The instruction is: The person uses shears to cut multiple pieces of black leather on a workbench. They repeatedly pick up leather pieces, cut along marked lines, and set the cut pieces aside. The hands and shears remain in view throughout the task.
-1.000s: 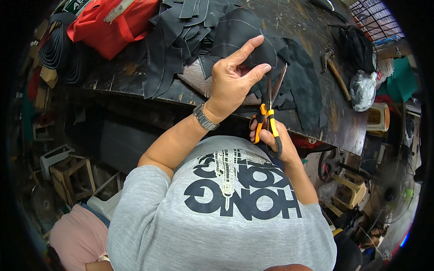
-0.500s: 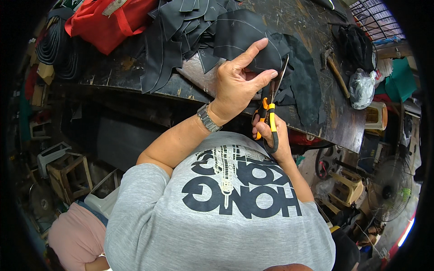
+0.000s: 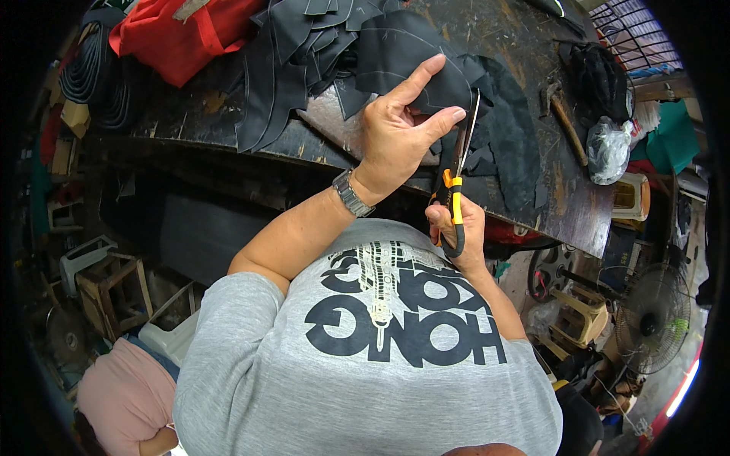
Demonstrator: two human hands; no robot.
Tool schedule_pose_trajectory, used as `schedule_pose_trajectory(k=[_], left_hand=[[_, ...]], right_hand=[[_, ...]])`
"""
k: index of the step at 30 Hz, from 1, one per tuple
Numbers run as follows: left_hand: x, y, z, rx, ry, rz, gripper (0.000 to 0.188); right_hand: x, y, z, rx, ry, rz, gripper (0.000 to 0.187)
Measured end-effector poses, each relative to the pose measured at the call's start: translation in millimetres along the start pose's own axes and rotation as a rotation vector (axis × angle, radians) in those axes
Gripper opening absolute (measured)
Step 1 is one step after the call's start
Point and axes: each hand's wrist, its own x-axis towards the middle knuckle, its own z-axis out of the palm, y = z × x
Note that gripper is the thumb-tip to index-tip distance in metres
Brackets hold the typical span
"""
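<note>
A black leather piece (image 3: 399,61) with pale marked lines is held up by my left hand (image 3: 395,137); the thumb and index finger lie on its near face, and the other fingers are partly hidden behind it. My right hand (image 3: 471,228) grips scissors (image 3: 458,182) with yellow, orange and black handles. Their blades point away from me and lie nearly together at the right edge of the leather, close to my left thumb tip. Whether the leather lies between the blades I cannot tell. Beneath, a larger dark leather piece (image 3: 511,144) rests on the table.
Many cut black leather pieces (image 3: 293,53) lie piled on the dark worn table (image 3: 566,201). A red bag (image 3: 179,38) is at the far left. To the right are a hammer (image 3: 566,125) and a clear plastic bag (image 3: 610,152). A person in pink (image 3: 125,395) is behind at lower left.
The scissor blades have come closer together and shifted slightly left, with the handles squeezed in. My left hand and the leather have tilted a little.
</note>
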Motion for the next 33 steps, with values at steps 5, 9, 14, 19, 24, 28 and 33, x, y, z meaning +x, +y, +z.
schedule_pose_trajectory(k=[5,9,14,19,24,28,33], left_hand=[[1,-2,-4,0.006,-0.016,-0.024,0.060],[2,1,-7,-0.036,-0.030,-0.050,0.061],[-7,10,-4,0.099,-0.171,-0.086,0.065],[-8,15,-6,0.118,-0.196,-0.108,0.069],[-2,15,-15,0.159,-0.254,-0.103,0.073],[2,14,-21,0.116,-0.333,-0.165,0.076],[-1,9,-21,0.115,-0.314,-0.155,0.072]], right_hand=[[-1,-4,-6,-0.059,-0.026,0.026,0.024],[3,-11,-11,-0.108,-0.012,0.076,0.025],[16,-19,-19,-0.085,-0.058,0.017,0.034],[15,-14,-21,0.014,-0.095,0.001,0.036],[9,-7,-26,0.076,-0.105,0.036,0.034],[5,-6,-30,0.045,-0.094,0.064,0.034],[2,-2,-32,0.077,-0.097,0.084,0.033]])
